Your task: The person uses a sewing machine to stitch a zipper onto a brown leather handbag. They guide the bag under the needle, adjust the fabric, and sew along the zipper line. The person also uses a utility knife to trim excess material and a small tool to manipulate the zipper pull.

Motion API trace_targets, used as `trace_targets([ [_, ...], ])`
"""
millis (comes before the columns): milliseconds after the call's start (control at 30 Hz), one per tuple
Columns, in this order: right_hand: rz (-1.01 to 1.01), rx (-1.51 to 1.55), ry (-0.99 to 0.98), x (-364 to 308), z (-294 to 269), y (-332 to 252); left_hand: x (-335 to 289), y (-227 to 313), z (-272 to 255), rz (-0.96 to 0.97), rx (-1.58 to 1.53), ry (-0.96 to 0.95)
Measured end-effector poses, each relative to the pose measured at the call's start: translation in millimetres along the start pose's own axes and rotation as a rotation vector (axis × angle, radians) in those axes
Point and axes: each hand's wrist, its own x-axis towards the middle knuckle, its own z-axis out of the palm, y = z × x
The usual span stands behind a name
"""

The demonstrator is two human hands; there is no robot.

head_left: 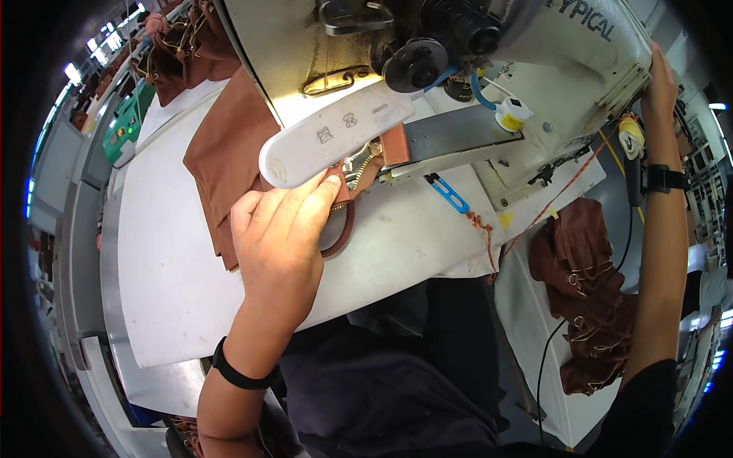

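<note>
My left hand has its fingers closed on a brown leather bag piece with a gold metal zipper. The held edge lies by the sewing machine's narrow arm, and a brown cord-like loop hangs beside it. A long white plastic cover above hides part of the stitching area and my fingertips. Far to the right, my right hand rests against the machine's end, fingers stretched out; what lies under the palm is hidden.
A blue plastic tool tied to an orange cord lies on the white tabletop. Brown leather pieces with metal rings are stacked at right, more at far left. A green box stands beyond the table's left edge.
</note>
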Motion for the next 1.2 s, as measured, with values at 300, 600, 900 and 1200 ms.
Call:
trace_targets([
  [300,0.026,0.076,0.012,-7,2,0,0,-2,5,0.003,0.029,0.032],
  [600,0.021,0.121,0.031,-22,3,-1,0,-2,5,-0.018,0.001,0.018],
  [900,0.038,0.100,0.096,-33,11,0,-3,0,6,-0.063,-0.005,0.015],
  [1200,-0.051,-0.271,-0.005,6,-16,-1,-2,2,16,-0.080,-0.069,0.041],
])
